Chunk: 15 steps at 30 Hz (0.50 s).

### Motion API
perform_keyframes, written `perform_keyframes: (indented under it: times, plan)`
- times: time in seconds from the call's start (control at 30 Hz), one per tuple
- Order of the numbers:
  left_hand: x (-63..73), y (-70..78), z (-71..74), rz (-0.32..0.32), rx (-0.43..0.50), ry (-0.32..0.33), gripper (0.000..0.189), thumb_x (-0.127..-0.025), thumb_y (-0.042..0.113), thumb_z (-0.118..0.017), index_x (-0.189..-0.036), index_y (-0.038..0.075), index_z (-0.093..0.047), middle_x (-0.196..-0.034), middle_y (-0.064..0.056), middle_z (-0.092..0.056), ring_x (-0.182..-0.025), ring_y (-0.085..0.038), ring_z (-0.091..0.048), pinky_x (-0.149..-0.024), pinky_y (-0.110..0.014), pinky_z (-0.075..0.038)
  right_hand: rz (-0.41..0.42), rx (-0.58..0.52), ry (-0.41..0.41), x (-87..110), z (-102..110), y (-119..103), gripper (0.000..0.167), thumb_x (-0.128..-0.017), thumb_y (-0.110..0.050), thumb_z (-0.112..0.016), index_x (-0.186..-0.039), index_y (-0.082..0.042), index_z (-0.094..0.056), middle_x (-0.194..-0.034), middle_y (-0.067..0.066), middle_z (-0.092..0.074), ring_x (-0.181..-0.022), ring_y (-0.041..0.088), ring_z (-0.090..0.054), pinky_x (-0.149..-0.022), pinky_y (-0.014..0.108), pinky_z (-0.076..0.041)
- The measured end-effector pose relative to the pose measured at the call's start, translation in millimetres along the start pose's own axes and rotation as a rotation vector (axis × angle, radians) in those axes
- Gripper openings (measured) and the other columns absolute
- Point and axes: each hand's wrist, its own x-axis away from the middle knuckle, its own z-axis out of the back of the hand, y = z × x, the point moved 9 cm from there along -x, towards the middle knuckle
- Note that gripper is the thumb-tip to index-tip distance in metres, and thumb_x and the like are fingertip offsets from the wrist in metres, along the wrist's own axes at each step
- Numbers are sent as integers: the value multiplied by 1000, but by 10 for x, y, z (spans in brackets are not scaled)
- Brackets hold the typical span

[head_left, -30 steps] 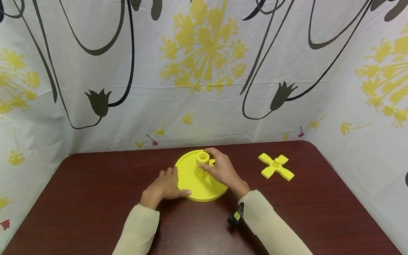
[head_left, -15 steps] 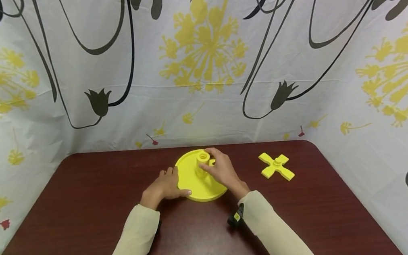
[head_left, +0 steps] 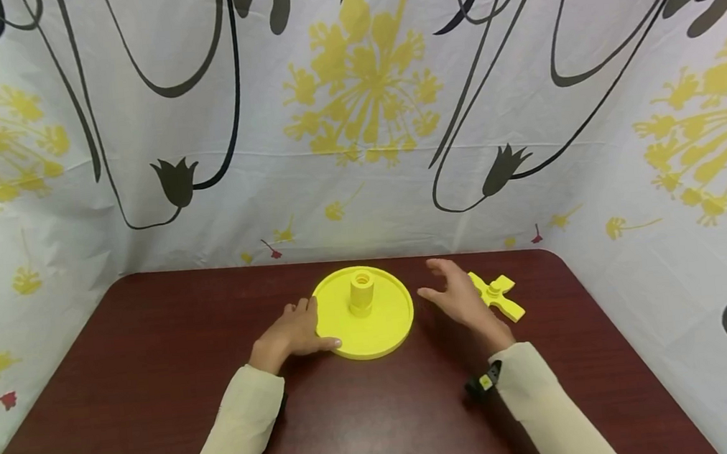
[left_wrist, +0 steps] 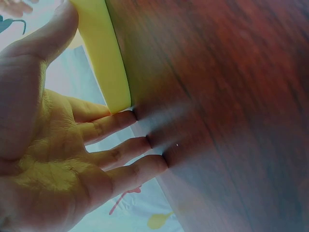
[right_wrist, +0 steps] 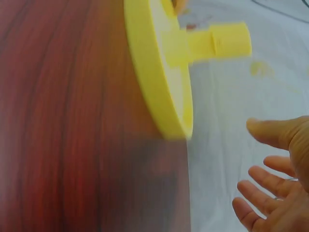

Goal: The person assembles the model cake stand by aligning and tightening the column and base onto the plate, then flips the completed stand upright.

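Observation:
A yellow round base point(head_left: 379, 330) with a raised rim lies flat near the table's far edge. From its middle rises a yellow hollow post point(head_left: 362, 293), upright. My left hand point(head_left: 294, 328) rests against the base's left side, thumb on the near rim. In the left wrist view its fingers point(left_wrist: 126, 175) are fairly straight, their tips on the table, the index beside the rim. My right hand point(head_left: 459, 298) is in the air between the base and a yellow four-armed cross piece point(head_left: 508, 306), partly covering the cross. Its fingers are spread and hold nothing; the post point(right_wrist: 231, 41) stands apart from them.
The dark red-brown wooden table point(head_left: 355, 429) has rounded far corners. A white patterned cloth point(head_left: 375, 211) hangs close behind it and along both sides. A dark device point(head_left: 484, 382) is strapped at the right wrist.
My right hand has let go of the post and moved right, towards the cross piece. The left hand and the base have stayed in place.

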Motion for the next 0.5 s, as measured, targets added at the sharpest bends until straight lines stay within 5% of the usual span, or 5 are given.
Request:
perform_keyframes:
  times: [0.2,0.5]
  plan:
    - [-6,-12,6,-2,-7,4,107,-86,54,-71,-156,-6,-16,-153,-26,-30,-139,-44,-31,-108,-52,-38,-60,104,29,153,337,410,61,-92,-16,-70,-143,6,-43,-143,28,-43,-128,45,-47,-102,59,-42]
    - [-9,-2,-6,-1,-4,7,107,-85,53,-72,-155,-7,-17,-152,-26,-31,-139,-45,-30,-107,-53,-38,-58,166,53,323,569,792,57,-91,-11,-70,-138,11,-46,-135,33,-48,-117,48,-52,-93,59,-45]
